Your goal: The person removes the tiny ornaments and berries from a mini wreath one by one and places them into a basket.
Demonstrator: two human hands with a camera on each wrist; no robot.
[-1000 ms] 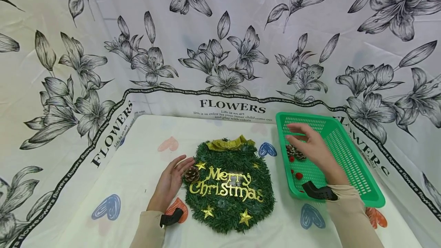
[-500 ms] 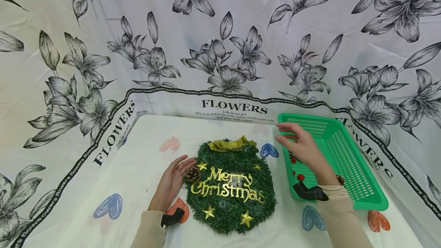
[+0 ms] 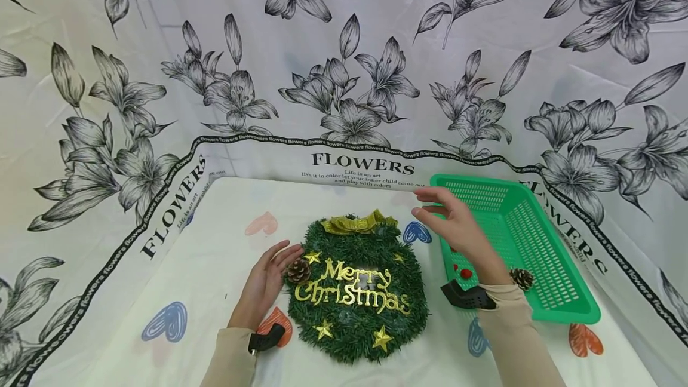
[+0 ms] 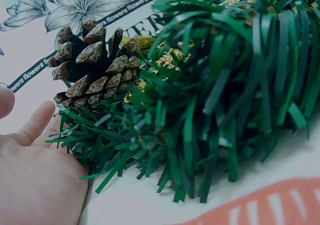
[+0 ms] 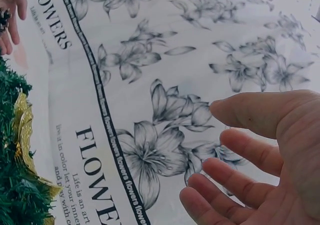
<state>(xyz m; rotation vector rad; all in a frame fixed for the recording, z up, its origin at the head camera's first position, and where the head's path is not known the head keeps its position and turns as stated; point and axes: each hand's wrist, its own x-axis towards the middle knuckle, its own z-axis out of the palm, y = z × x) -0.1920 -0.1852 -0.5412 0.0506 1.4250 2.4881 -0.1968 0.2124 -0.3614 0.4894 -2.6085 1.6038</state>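
Observation:
A green tinsel wreath (image 3: 355, 327) lies on the table, with gold "Merry Christmas" lettering (image 3: 352, 288), gold stars and a gold ribbon bow (image 3: 359, 223). On its upper left edge sits a brown pine cone (image 3: 298, 270), seen close in the left wrist view (image 4: 95, 67). My left hand (image 3: 263, 282) is beside that pine cone, its fingers extended along the wreath's left edge; whether they touch is hard to tell. Above the left rim of a green basket (image 3: 537, 255) is my right hand (image 3: 457, 229), fingers loosely bent, nothing between them in the right wrist view.
Inside the basket are a pine cone (image 3: 521, 278) and red pieces (image 3: 466, 274), partly hidden by the right arm. A flower-printed white cloth (image 3: 355, 76) rises behind the table. Both wrists carry black camera mounts (image 3: 267, 338).
My right hand has moved left, from over the basket's inside to its left rim, uncovering a pine cone behind the wrist. My left hand and the wreath hold their places.

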